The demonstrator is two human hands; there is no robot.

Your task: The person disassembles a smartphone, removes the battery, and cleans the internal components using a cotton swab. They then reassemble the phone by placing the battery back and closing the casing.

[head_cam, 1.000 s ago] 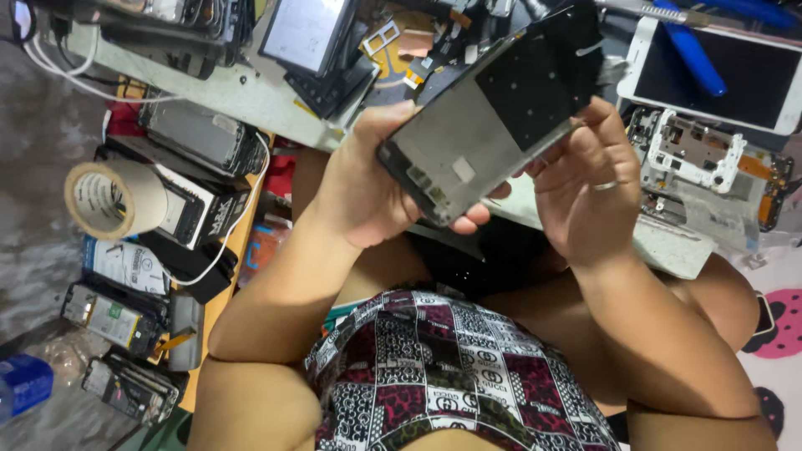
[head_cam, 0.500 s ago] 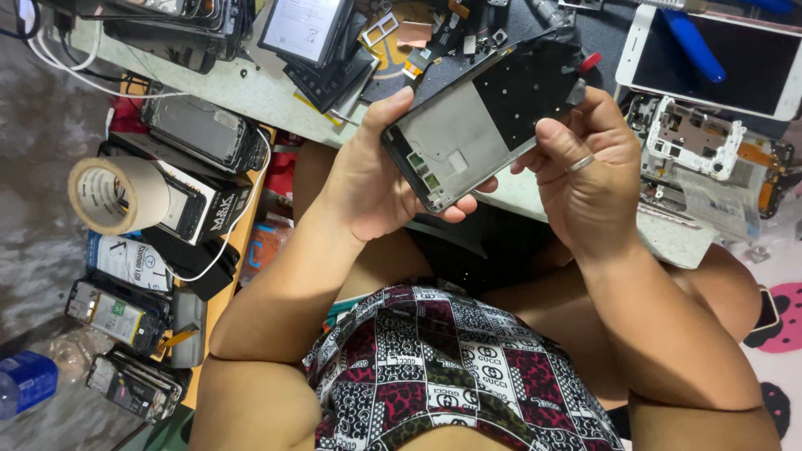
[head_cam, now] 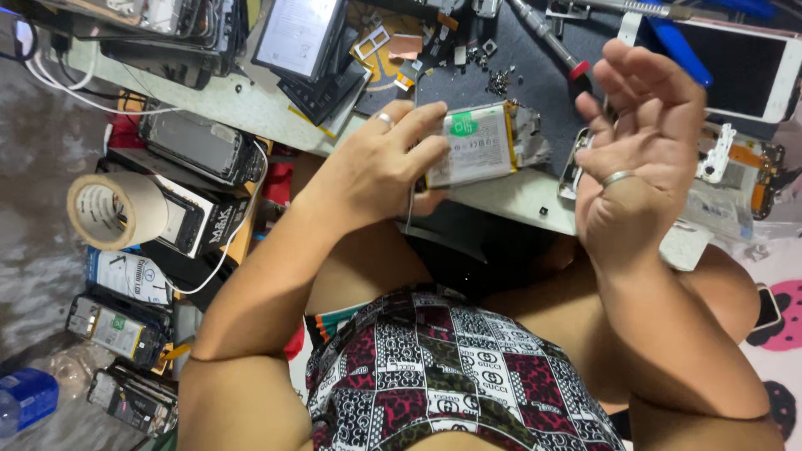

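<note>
At the bench's (head_cam: 518, 196) near edge, our left hand (head_cam: 376, 171) pinches a phone chassis with its battery (head_cam: 472, 144) showing, fingers closed on its left end. Its long axis runs left to right, stretching from that grip toward our right hand (head_cam: 643, 125), which hangs just beside it, fingers spread, holding nothing. A red-tipped screwdriver (head_cam: 547, 38) lies behind. We see no containers.

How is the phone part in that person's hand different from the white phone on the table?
The phone part is held in the left hand and shows a pale battery with a green sticker. The white phone lies flat on the table, showing a dark screen, with a blue tool across it. Both are flat rectangles.
</note>
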